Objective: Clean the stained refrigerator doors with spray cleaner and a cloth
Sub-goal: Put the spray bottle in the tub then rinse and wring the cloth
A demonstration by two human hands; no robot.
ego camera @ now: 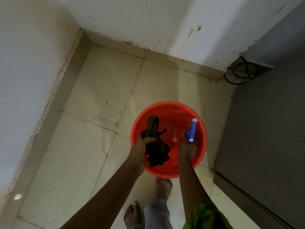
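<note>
A red plastic basin [166,108] stands on the tiled floor. Over its left side my left hand [142,151] grips a dark crumpled cloth [156,144], which hangs partly inside the basin. My right hand [188,151] reaches into the basin's right side and holds a spray bottle [191,131] with a blue and white trigger head; the bottle's body is mostly hidden by my hand. The grey refrigerator [267,121] rises along the right edge of the view, its side facing me.
White stained walls [148,22] meet in a corner at the upper left, with a beige skirting. A black cable [241,71] coils behind the refrigerator. My bare feet [163,189] stand just in front of the basin on the beige tiles [92,129].
</note>
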